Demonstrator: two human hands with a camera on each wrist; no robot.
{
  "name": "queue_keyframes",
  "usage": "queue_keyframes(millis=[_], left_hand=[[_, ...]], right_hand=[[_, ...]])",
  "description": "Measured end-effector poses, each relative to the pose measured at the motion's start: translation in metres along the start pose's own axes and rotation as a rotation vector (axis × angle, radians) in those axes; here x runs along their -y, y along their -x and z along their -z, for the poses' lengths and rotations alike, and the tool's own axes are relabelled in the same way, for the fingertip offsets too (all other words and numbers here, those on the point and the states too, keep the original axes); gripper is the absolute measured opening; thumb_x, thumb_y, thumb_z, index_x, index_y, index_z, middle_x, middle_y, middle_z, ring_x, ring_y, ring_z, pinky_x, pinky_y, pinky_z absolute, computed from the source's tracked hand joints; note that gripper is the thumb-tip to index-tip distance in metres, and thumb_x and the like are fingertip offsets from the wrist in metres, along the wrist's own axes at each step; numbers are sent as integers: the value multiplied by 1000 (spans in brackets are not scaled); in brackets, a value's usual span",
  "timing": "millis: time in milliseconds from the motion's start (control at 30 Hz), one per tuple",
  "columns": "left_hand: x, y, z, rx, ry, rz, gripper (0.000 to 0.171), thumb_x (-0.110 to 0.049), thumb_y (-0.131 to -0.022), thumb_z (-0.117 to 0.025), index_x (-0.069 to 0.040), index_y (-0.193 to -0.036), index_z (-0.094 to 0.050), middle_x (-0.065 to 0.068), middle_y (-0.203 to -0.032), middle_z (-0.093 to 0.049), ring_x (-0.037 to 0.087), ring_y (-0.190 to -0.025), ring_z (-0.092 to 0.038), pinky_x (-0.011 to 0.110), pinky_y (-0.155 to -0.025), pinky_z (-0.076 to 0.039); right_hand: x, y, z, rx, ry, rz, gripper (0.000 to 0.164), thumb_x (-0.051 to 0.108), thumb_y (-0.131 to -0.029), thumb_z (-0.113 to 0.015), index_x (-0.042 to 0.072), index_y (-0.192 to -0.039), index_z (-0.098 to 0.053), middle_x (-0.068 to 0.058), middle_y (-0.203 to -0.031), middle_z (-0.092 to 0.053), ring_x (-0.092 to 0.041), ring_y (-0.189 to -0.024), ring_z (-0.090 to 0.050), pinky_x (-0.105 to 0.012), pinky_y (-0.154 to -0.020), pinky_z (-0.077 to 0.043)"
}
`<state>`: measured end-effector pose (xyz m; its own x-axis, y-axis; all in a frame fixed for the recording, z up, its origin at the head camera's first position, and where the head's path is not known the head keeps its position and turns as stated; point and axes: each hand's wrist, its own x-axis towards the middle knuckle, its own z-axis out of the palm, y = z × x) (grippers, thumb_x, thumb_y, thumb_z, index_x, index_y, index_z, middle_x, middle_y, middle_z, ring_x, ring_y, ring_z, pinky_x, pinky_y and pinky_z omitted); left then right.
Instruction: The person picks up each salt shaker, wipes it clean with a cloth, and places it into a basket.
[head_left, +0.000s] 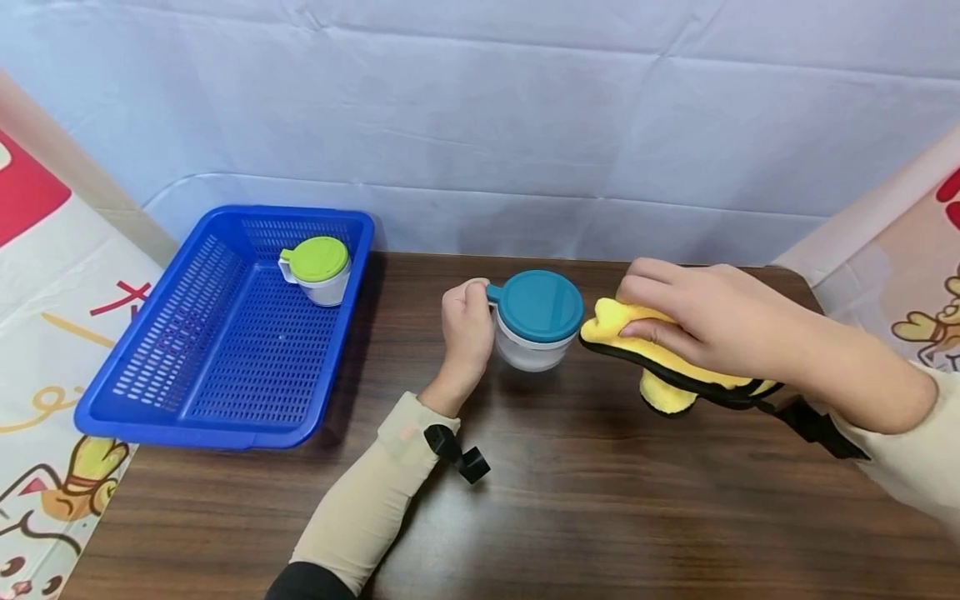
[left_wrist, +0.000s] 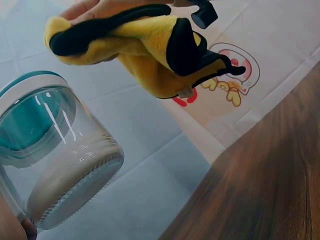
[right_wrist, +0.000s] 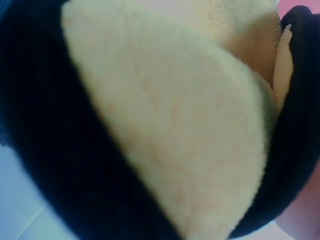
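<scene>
My left hand (head_left: pixel 468 327) grips the handle of a clear jar with a teal lid (head_left: pixel 542 307). In the left wrist view the glass jar (left_wrist: pixel 65 150) appears tilted, with pale contents near its base. To its right, my right hand (head_left: pixel 697 312) pinches a folded yellow cloth with black edging (head_left: pixel 675 364), thumb below and fingers on top. The cloth's near end is close to the jar's right side; whether they touch is hard to tell. In the right wrist view the cloth (right_wrist: pixel 175 115) fills most of the picture and hides the fingers.
A blue plastic basket (head_left: pixel 322 392) stands at the left of the brown wooden table (head_left: pixel 570 517). Inside, by its right wall, sits a smaller jar with a green lid (head_left: pixel 318 260). A pale cloth backdrop (head_left: pixel 480 125) hangs behind, with printed sheets at both sides.
</scene>
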<state>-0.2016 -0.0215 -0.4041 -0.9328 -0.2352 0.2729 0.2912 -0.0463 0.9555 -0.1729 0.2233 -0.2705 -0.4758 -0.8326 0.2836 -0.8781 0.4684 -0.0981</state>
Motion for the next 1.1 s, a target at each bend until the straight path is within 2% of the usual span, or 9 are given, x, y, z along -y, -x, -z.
queue_keyframes(millis=[200,467,733,933,1100], left_hand=[[-1,0,0,4,-6,0,40,-10,-94,-35,-9,-53,-35,-1,-53,-27,16,-51,-25,26,-51,-22],[1,1,-2,10,-5,-2,39,-10,-93,-36,-10,-53,-34,-1,-53,-27,16,-50,-24,26,-50,-21],[-2,3,-5,3,-9,2,37,-10,-90,-37,-11,-53,-33,-2,-52,-26,15,-49,-24,25,-49,-20],[-3,4,-6,3,-13,9,37,-13,-90,-37,-10,-53,-33,-2,-50,-28,15,-45,-24,25,-46,-18],[-2,6,-6,47,55,9,39,-17,-92,-38,-8,-54,-34,-1,-50,-30,17,-42,-25,25,-44,-19]], right_hand=[[13,-3,-1,-15,-23,45,33,52,-105,-42,25,-92,-55,16,-90,-45,3,-64,-34,-14,-54,-32],[30,-13,-5,-4,-31,80,33,50,-106,-40,23,-92,-53,15,-88,-44,3,-63,-35,-17,-53,-33],[42,-32,-8,-5,-58,112,33,49,-105,-45,20,-91,-50,12,-84,-40,1,-60,-32,-16,-51,-30],[45,-47,-13,2,-56,69,34,48,-106,-45,18,-90,-49,10,-81,-39,-2,-60,-33,-20,-50,-33],[48,-58,-19,-5,-44,39,26,35,-102,-61,16,-90,-48,8,-80,-39,-4,-59,-31,-22,-48,-31]])
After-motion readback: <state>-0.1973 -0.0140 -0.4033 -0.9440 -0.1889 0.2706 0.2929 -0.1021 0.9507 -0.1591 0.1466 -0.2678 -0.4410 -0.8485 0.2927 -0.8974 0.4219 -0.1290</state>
